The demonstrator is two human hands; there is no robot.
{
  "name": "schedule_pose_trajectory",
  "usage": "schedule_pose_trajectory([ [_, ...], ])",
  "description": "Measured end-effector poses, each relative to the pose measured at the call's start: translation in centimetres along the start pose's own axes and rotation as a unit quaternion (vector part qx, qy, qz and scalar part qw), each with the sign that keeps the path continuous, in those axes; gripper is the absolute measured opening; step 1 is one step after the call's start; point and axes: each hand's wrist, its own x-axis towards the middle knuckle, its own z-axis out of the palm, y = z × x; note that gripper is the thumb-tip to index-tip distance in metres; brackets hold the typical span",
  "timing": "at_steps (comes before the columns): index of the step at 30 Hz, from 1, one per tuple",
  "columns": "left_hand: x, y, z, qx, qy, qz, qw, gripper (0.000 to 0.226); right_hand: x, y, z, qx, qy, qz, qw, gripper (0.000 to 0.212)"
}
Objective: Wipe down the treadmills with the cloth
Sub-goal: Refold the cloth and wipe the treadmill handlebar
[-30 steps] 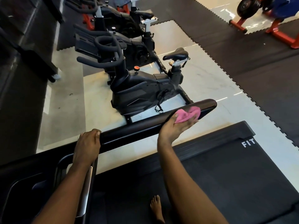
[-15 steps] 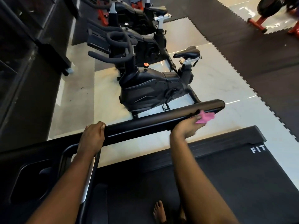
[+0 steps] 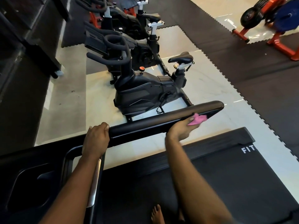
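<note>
Pink cloth [image 3: 198, 119] now sits against the near underside of the treadmill handrail [image 3: 153, 125], off the top it covered a second ago. Right hand [image 3: 180, 129] pinches it, left hand [image 3: 97, 139] grips the rail's base (steadying, likely). Top face probably done.

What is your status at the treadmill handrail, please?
Left hand grips handrail. Right hand holds pink cloth against its far end. Nothing in the way.

One wide-angle camera, worn on the person's head, looks forward and down along both forearms: the treadmill's handrail [image 3: 161, 120] lies close across the frame, the belt [image 3: 226, 183] just beneath, an exercise bike [image 3: 145, 94] and floor mats [image 3: 258, 70] farther off.
</note>
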Motion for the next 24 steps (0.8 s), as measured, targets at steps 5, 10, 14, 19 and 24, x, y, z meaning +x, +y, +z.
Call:
schedule_pose_trajectory([
  [5,0.0,-0.5,0.1,-0.004,-0.01,-0.005,1.0,0.023,-15.6,6.0,-1.1,-0.089,-0.197,0.09,0.972,0.058],
  [10,-0.3,-0.8,0.1,-0.034,0.029,-0.012,0.999,0.023,-11.0,4.4,-0.2,-0.028,-0.112,0.069,0.991,0.048],
  [14,0.0,-0.9,0.5,-0.024,0.051,-0.026,0.998,0.021,-6.5,2.6,0.8,0.001,-0.029,0.012,1.0,0.051],
  [19,0.0,-1.1,0.3,0.018,0.09,-0.049,0.995,0.021,-15.8,7.5,-0.3,-0.152,-0.173,-0.066,0.971,0.074],
  [24,-1.2,-1.0,-0.8,0.023,0.141,-0.095,0.985,0.018,-18.5,8.9,-3.1,-0.304,-0.311,-0.347,0.831,0.077],
])
